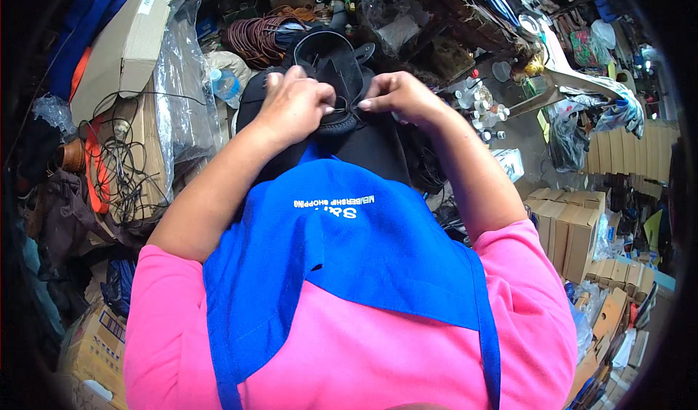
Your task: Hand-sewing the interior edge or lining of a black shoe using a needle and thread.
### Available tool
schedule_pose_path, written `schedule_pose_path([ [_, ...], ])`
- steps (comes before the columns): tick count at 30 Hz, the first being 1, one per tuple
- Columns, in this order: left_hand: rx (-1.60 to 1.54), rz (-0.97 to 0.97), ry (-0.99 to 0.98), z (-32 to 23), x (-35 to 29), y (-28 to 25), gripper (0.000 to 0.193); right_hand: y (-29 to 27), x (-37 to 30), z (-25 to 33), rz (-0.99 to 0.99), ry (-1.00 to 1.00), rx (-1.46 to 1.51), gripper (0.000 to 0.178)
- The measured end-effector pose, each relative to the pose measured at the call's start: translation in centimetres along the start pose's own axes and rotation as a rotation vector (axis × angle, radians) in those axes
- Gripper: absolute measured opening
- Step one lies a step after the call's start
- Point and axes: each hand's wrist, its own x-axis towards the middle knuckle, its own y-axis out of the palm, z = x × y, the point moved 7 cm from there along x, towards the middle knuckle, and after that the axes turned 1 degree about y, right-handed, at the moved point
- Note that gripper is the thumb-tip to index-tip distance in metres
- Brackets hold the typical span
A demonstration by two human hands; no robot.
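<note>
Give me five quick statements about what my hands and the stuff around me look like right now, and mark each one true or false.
1. Both hands grip a black shoe. True: the left hand and the right hand pinch it from either side.
2. The apron is green. False: it is blue, worn over a pink shirt.
3. A coil of reddish-brown cord lies beyond the shoe. True.
4. The left hand holds a water bottle. False: the plastic bottle lies apart, left of the hands.
5. Stacked cardboard boxes stand to the right. True.
</note>
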Motion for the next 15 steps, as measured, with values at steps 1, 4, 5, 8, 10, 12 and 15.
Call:
schedule_pose_path([
  [1, 0.001, 0.000, -0.001, 0.3, -0.2, 0.0, 0.008, -0.8, -0.5, 0.2, 0.001, 0.000, 0.052, 0.016],
  [4, -0.124, 0.097, -0.104, 0.6, -0.7, 0.7, 0.011, -0.7, -1.1, -0.7, 0.024, -0.003, 0.128, 0.016],
  [5, -0.125, 0.096, -0.105, 0.6, -0.5, 0.8, 0.011, -0.4, -1.4, -0.4, 0.038, -0.044, 0.185, 0.017],
  [8, -0.289, 0.192, -0.148, 0.7, 0.0, 1.6, 0.014, -0.1, -1.5, -1.5, -0.029, -0.162, -0.038, 0.024],
  [10, -0.310, 0.158, -0.108, 0.1, 0.4, 1.5, 0.014, -1.0, -1.8, -2.9, -0.027, -0.160, -0.067, 0.026],
  [12, -0.296, 0.147, -0.053, 0.1, 0.5, 1.9, 0.013, -1.0, -3.0, -2.5, 0.004, -0.109, -0.087, 0.022],
  [15, -0.264, 0.137, 0.047, -0.3, 0.6, 2.0, 0.011, -2.2, -4.3, -0.7, 0.010, -0.145, 0.087, 0.018],
])
